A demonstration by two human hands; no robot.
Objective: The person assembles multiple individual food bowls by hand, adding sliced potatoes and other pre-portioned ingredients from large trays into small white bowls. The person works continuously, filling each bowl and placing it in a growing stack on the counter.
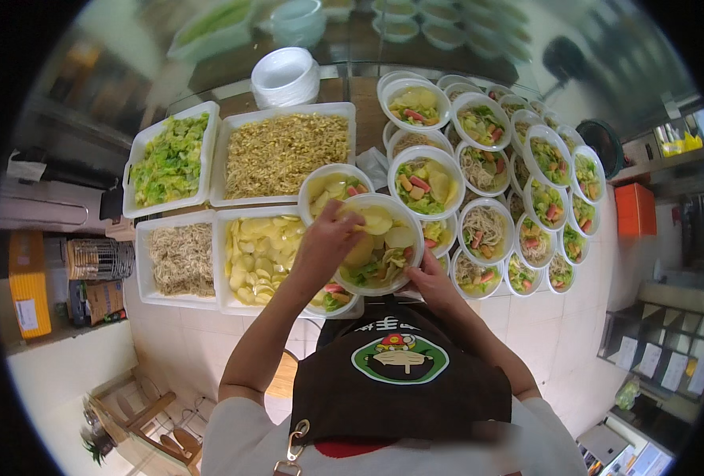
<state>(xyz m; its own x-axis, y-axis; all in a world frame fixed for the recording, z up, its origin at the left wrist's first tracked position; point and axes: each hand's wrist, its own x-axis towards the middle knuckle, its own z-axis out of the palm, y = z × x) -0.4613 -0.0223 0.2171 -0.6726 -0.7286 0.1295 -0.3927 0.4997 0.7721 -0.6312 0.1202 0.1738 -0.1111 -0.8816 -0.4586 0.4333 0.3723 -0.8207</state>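
Note:
My left hand (330,240) is closed on pale yellow potato slices (377,218), over a round white plastic bowl (419,254). Lettuce, sausage pieces and more potato slices lie in that bowl. On its right side, the rim is gripped by my right hand (433,281), whose fingers are partly hidden beneath. Just left of my left wrist is a white tub of potato slices (263,247). Another filled bowl (326,176) sits behind the held one, and part of a further bowl (341,303) shows under my left forearm.
Several filled bowls (487,230) stand stacked and overlapping at the right. At the left are tubs of chopped lettuce (171,159), bean sprouts (288,155) and noodles (181,258). Stacked white bowls (285,78) stand at the back, before a glass panel (352,36).

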